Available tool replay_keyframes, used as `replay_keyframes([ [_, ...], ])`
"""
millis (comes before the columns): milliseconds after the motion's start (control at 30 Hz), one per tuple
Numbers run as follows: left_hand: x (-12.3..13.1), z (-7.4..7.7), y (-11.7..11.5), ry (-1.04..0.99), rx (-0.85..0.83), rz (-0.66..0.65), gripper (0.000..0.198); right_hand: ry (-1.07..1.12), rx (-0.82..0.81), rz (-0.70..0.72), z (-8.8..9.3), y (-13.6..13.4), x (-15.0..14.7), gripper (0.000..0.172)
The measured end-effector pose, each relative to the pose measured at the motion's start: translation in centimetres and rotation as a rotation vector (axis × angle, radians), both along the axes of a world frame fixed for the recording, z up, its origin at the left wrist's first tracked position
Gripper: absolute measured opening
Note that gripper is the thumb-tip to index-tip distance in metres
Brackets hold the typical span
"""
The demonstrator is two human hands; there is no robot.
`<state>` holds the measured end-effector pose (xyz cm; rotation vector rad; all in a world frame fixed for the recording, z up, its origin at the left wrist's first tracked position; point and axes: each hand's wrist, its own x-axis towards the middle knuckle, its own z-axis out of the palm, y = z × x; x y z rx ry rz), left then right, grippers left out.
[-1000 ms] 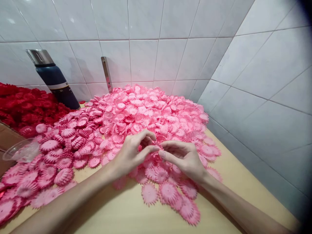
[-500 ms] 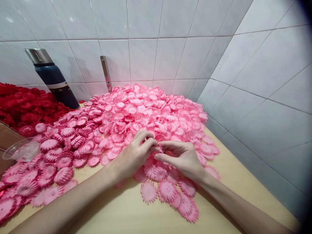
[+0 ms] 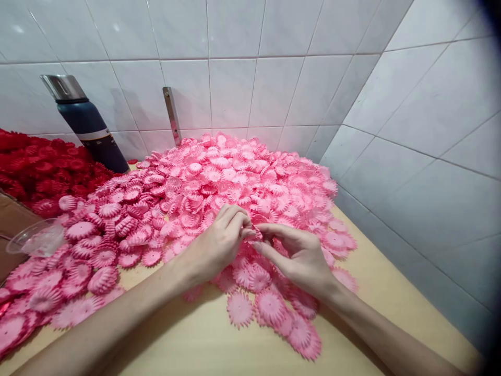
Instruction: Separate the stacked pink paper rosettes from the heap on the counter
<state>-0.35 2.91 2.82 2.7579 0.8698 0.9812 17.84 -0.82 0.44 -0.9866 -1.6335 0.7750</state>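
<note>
Between both hands, at the fingertips, is a small pink scalloped flower piece [image 3: 255, 236], mostly hidden by the fingers. My left hand [image 3: 222, 241] is closed, its bent fingers pinching the piece from the left. From the right, my right hand [image 3: 300, 255] grips it between thumb and fingertips. Both hands hover over the front of a big heap of pink flower pieces [image 3: 230, 177], round with frilled edges. Several loose flower pieces [image 3: 270, 307] lie on the table just below the hands.
A dark blue bottle [image 3: 92, 128] with a steel cap leans by a red flower-piece pile [image 3: 47, 169] at left. Nearby are a clear plastic lid [image 3: 37, 237] and a cardboard box [image 3: 15, 224]. A metal strip [image 3: 171, 115] stands against the tiled wall [image 3: 230, 89]. The table [image 3: 188, 344] is pale wood.
The view has shifted slightly. My right thumb and fingers have moved a little at the flower piece, while both hands stay together in nearly the same place.
</note>
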Motion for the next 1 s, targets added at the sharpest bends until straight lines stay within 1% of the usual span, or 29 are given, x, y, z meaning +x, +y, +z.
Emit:
replay_keyframes([
  [100,0.0,0.2,-0.1,-0.013,-0.003,-0.003,0.009,0.030,-0.040,0.010,-0.1,-0.1,-0.2,0.026],
  [233,-0.2,0.5,-0.2,0.013,-0.018,-0.024,0.012,0.036,-0.043,-0.020,-0.1,-0.3,-0.4,0.022],
  [300,-0.3,0.3,0.0,-0.015,-0.043,-0.042,0.011,0.025,-0.045,-0.031,-0.1,-0.3,-0.4,0.023],
  [433,-0.3,-0.5,0.5,-0.122,-0.060,-0.066,0.008,0.037,-0.065,-0.002,-0.2,-0.2,-0.3,0.025],
  [500,-0.2,-0.6,0.5,-0.090,-0.036,-0.053,0.009,0.047,-0.063,-0.009,-0.3,-0.1,-0.3,0.025],
  [600,-0.2,-0.2,0.1,0.060,0.050,-0.003,0.011,0.053,-0.070,-0.037,-0.4,-0.1,-0.3,0.031],
  [700,-0.2,0.7,-0.3,0.196,0.206,0.031,0.012,0.034,-0.034,-0.060,-0.6,-0.2,-0.4,0.035],
  [833,-0.5,1.9,-0.7,0.331,0.384,0.007,0.010,-0.023,0.067,-0.074,-0.8,-0.3,-0.4,0.031],
  [1000,-1.1,2.9,-0.5,0.387,0.480,0.029,0.011,-0.020,0.097,-0.089,-0.5,-0.3,-0.5,0.028],
])
